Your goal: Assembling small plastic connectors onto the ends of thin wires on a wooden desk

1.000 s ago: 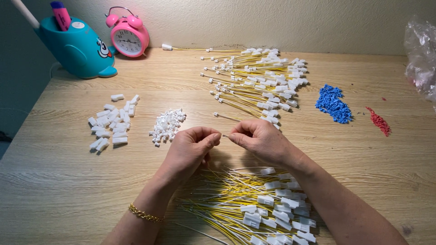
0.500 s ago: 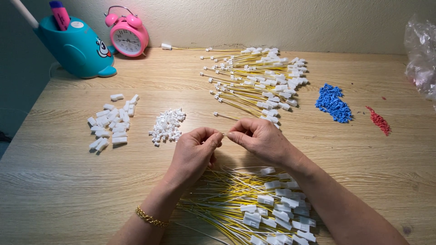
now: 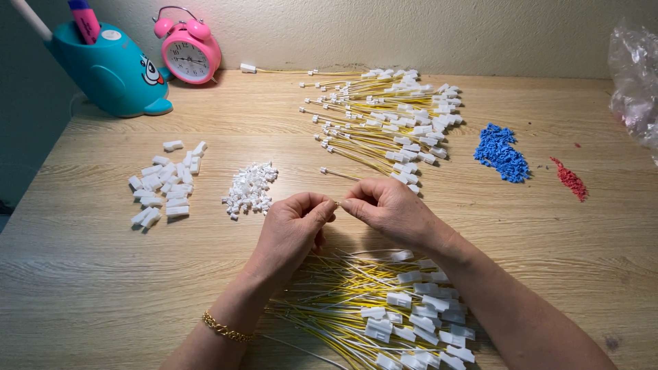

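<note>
Head view: left hand (image 3: 291, 229) and right hand (image 3: 387, 209) fingers pinch shut on one thin wire end (image 3: 337, 203) between them.

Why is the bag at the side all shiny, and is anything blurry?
Head view: light glints off the crinkled clear bag, so it looks shiny. The hands, left hand and right hand, are sharp and cast soft shadows on the table. The edges bend slightly, as wide lenses do.

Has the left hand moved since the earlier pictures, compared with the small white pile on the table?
No, hardly at all. The left hand stays just right of the small white pile, its fingertips still meeting the right hand over the table.
</note>
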